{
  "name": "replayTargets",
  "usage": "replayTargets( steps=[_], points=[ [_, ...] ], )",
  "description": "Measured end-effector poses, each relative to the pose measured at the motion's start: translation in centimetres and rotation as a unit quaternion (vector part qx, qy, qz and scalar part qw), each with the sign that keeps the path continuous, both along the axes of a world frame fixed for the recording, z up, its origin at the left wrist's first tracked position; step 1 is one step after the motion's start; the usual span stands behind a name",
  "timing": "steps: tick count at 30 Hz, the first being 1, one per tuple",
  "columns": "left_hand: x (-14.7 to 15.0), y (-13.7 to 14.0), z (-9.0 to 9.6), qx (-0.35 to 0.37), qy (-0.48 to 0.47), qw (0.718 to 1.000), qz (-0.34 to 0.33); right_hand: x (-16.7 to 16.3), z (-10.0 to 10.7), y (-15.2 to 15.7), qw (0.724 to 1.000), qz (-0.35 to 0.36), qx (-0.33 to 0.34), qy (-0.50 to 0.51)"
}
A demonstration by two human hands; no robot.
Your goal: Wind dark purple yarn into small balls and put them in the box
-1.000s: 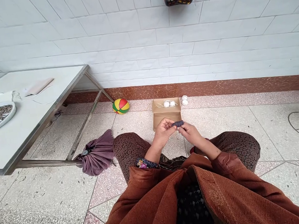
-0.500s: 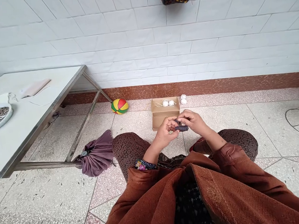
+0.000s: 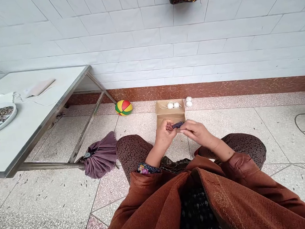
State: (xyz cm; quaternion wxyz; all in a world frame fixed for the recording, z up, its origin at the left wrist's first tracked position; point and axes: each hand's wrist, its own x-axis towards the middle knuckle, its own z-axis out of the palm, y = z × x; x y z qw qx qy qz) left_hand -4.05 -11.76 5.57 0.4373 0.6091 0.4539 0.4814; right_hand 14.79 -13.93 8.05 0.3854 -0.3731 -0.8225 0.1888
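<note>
A small dark purple wound bundle of cord [image 3: 178,125] is held up between my two hands, over the near part of an open cardboard box [image 3: 160,118]. My left hand [image 3: 165,134] has its fingers curled round the bundle's left end. At the bundle's right end my right hand [image 3: 198,131] is closed in a pinch; whether it grips the bundle or a loose strand is too small to tell. Two white balls of string [image 3: 173,105] lie in the far part of the box. More white balls [image 3: 188,101] rest on the floor just right of it.
To the left stands a metal-framed table [image 3: 42,113] bearing a white plate [image 3: 14,114] of brown pieces. A purple cloth bag [image 3: 102,156] hangs by its leg. A striped ball [image 3: 123,107] lies near the wall. On the right is a wire ring [image 3: 300,130].
The dark bundle has moved slightly up and left and turned, its right end tilting upward. My right hand has shifted from above it to its right end, palm lower.
</note>
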Motion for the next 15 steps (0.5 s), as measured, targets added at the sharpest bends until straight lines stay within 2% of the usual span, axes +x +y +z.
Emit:
replayTargets(
  steps=[3,5,7,9,12,15],
  points=[
    [0.2,-0.6,0.8,-0.003,-0.027,0.996,-0.086,0.9,1.0,2.2,0.999,-0.031,-0.025,0.036],
    [0.4,-1.0,1.3,-0.022,-0.066,0.987,-0.143,1.0,0.4,3.4,0.995,-0.032,-0.066,0.07],
    [0.5,-1.2,1.6,-0.048,-0.111,0.98,-0.161,0.5,-1.1,3.8,0.988,-0.029,-0.113,0.104],
    [0.5,-1.2,1.6,-0.069,-0.141,0.978,-0.141,-0.4,-3.0,3.2,0.981,-0.032,-0.149,0.118],
    [0.2,-0.6,1.0,-0.063,-0.133,0.987,-0.061,-1.7,-5.0,1.0,0.982,-0.043,-0.16,0.087],
    [-0.3,0.2,0.0,-0.039,-0.067,0.997,0.02,-2.1,-4.7,-1.0,0.991,0.046,-0.128,0.013]
  ],
)
